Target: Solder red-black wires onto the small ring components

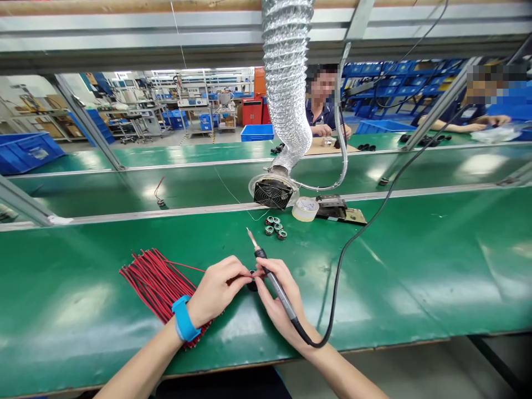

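- Left hand: fingertips together on red wire
- Right hand: fingers clamped round iron
- Black part: at fingertips
- Bundle: left of fingers
- Rings: beyond fingers
- Blue bin: far beyond fingers, contents unclear

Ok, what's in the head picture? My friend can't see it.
Over a green bench, the left hand pinches a red wire at a black part, and the right hand holds a soldering iron. More wires lie on the left.

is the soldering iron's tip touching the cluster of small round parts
Apart: the head view shows green bench surface between the soldering iron's tip and the small round parts.
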A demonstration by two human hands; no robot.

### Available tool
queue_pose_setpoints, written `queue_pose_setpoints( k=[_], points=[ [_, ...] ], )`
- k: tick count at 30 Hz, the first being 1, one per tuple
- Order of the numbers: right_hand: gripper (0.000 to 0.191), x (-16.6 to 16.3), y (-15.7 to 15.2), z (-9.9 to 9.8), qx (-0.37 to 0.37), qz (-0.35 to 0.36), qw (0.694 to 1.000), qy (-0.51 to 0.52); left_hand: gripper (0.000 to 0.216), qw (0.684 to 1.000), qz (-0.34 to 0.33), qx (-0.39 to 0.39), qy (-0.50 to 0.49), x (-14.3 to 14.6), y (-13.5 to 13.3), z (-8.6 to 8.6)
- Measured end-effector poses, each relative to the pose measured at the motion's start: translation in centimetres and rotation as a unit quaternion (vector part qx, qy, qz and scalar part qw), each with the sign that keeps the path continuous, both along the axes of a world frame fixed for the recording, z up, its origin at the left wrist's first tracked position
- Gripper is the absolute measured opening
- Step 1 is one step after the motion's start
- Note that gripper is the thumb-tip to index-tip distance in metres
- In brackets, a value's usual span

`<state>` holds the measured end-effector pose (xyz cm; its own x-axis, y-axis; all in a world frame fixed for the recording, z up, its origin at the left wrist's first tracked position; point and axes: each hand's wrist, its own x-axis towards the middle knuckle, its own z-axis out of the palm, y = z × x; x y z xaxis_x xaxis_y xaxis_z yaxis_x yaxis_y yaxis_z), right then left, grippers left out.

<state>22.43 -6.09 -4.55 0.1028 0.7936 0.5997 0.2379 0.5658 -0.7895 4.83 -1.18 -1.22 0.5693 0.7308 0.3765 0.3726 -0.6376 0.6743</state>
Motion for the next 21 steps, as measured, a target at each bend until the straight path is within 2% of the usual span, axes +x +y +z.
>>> queue_pose_setpoints(
  k=[4,8,10,12,14,18,21],
  points=[
    [0.039,-0.3,0.1,0.0,-0.013,-0.014,1.0,0.025,0.017,1.0,-0.007,0.006,-0.01,0.1,0.1,0.0],
    [0.037,-0.5,0.1,-0.1,-0.017,-0.027,0.999,0.029,0.02,0.993,0.022,-0.101,-0.055,0.5,0.1,-0.3],
    [0.036,-0.8,0.1,-0.1,-0.019,-0.039,0.999,0.029,0.022,0.974,0.048,-0.202,-0.085,0.7,0.1,-0.6],
    [0.035,-1.2,0.0,-0.1,-0.017,-0.059,0.998,0.031,0.028,0.94,0.068,-0.313,-0.12,1.0,0.0,-0.8],
    [0.034,-1.7,-0.1,-0.2,-0.01,-0.085,0.996,0.03,0.034,0.904,0.074,-0.39,-0.159,1.3,-0.1,-1.0],
    [0.033,-2.8,-0.2,-0.7,0.017,-0.116,0.993,0.0,0.04,0.86,0.075,-0.455,-0.218,1.4,-0.3,-1.1],
    [0.039,-2.9,-0.2,-1.0,0.05,-0.089,0.993,-0.055,0.041,0.857,0.096,-0.461,-0.208,1.3,-0.4,-1.2]
  ],
)
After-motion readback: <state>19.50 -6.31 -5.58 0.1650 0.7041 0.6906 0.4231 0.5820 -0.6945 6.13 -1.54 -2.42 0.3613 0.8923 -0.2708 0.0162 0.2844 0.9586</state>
